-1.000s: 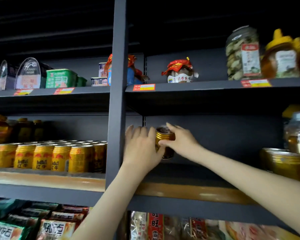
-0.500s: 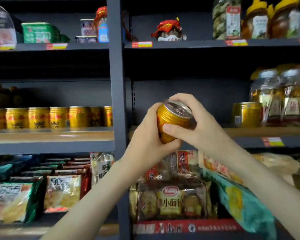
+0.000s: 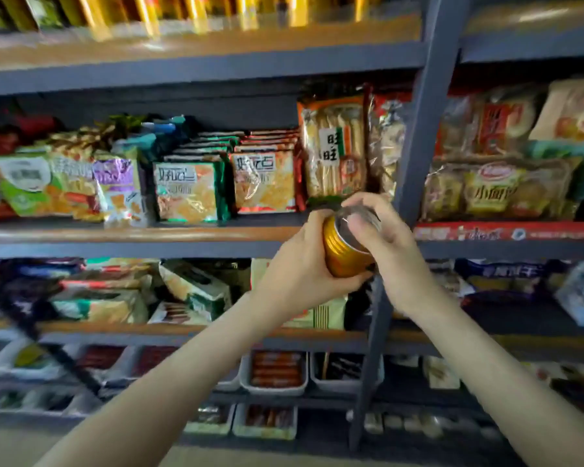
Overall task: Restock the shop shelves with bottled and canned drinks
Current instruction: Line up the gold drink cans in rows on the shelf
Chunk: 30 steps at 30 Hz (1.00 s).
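Aslant, can fills left grip; right grip atop.

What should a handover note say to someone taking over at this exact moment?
Left hand: grips the side of the can.
Right hand: fingers curled over the can's top.
Things: the can is held tilted, off any shelf, in front of the snack packs and beside the post. A row of gold cans, blurred, stands on the top shelf.
Done: that row is stocked.
Left: shelve the can in hand, probably with the gold ones, since only snacks sit at this level. No further stock to shelve is in view.
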{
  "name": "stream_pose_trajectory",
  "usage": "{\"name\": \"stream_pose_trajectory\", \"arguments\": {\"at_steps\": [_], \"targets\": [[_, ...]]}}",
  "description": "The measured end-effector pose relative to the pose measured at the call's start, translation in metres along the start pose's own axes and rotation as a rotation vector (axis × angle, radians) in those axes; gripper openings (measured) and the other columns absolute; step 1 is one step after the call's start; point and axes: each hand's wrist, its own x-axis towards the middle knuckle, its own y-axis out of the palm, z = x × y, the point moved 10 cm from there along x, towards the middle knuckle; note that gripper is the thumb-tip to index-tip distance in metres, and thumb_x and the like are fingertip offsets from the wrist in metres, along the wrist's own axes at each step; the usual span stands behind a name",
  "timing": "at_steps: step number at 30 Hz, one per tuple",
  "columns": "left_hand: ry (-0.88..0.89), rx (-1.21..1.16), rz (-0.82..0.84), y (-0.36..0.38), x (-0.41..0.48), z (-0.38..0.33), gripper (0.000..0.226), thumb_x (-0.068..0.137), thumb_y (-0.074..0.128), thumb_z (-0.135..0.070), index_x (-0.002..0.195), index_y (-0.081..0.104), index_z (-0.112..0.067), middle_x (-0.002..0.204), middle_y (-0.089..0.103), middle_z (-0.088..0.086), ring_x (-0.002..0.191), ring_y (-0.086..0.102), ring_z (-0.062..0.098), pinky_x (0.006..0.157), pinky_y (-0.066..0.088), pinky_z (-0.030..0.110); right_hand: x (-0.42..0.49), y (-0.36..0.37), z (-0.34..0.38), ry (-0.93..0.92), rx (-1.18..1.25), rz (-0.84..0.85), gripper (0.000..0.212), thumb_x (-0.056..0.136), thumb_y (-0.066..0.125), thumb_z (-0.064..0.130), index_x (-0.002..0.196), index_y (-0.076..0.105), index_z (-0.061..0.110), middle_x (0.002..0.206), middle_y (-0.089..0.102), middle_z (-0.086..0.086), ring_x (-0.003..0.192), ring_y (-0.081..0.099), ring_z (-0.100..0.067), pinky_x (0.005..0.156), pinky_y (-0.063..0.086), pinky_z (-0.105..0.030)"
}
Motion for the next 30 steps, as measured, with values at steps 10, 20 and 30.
{"name": "stream_pose_trajectory", "arguments": {"at_steps": [10, 20, 30], "targets": [[-0.205, -0.224, 0.032, 0.023, -0.079, 0.079, 0.078, 0.069, 0.082, -0.030, 0.132, 0.038, -0.017, 0.121, 0.056, -0.002, 0.106, 0.060, 0.010, 0.083, 0.049, 0.018, -0.035, 0.064, -0.082, 0.139, 0.046, 0.200, 0.024, 0.090, 0.048, 0.017, 0.112, 0.057, 0.021, 0.108, 0.061, 0.008, 0.106, 0.059, -0.008, 0.088, 0.046, -0.021], [-0.860, -0.837, 0.116, 0.049, -0.154, 0.144, 0.053, 0.077, 0.074, -0.047, 0.115, 0.057, -0.015, 0.106, 0.070, 0.009, 0.096, 0.068, 0.021, 0.085, 0.056, 0.032, -0.071, 0.117, -0.129, 0.090, -0.293, 0.449, 0.058, 0.092, 0.047, 0.054, 0.143, 0.021, 0.050, 0.155, 0.018, 0.021, 0.146, 0.012, -0.004, 0.118, 0.023, -0.042], [-1.453, -1.398, -0.027, 0.092, -0.189, 0.165, 0.075, 0.077, 0.072, -0.057, 0.133, 0.049, -0.013, 0.105, 0.072, 0.011, 0.086, 0.073, 0.023, 0.063, 0.060, 0.037, -0.077, 0.124, -0.148, 0.089, -0.589, 0.561, 0.094, 0.076, 0.080, 0.036, 0.151, 0.024, 0.024, 0.157, 0.019, 0.012, 0.143, 0.013, 0.004, 0.117, 0.022, -0.022]]}}
